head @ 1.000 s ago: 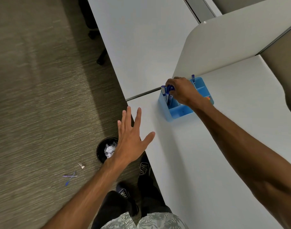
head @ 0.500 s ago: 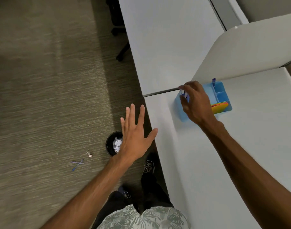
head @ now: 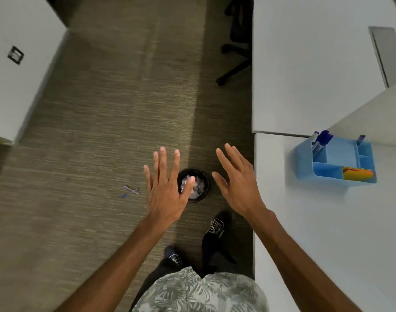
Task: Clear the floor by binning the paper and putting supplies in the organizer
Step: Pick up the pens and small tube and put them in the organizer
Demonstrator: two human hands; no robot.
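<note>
Pens (head: 130, 191) remained on the carpet (head: 91, 131), 2 thin blue-and-clear sticks crossed over each other, lying left of the bin (head: 205, 176) and well clear of the desk (head: 327, 221). Judged from their slender form, they would be light, rigid and smooth, liable to roll or slip; a pinch at mid-barrel, where the 2 crossed, would likely lift both at once. Motion blur prevented any finer reading of caps or tips.

The left hand (head: 164, 194) hung above the floor with all fingers (head: 163, 158) spread flat and nothing in its grasp. In this view the pens lay just left of its little finger, but low on the floor and not in contact.

The bin, black and round, held crumpled white paper (head: 198, 188), partly hidden by the left thumb.

The right hand (head: 239, 188) was likewise splayed and empty, beside the desk edge, with the pens well apart from it.

The organizer (head: 305, 163), a blue compartmented tray on the desk, already held markers (head: 321, 140) upright at its far corner.
</note>
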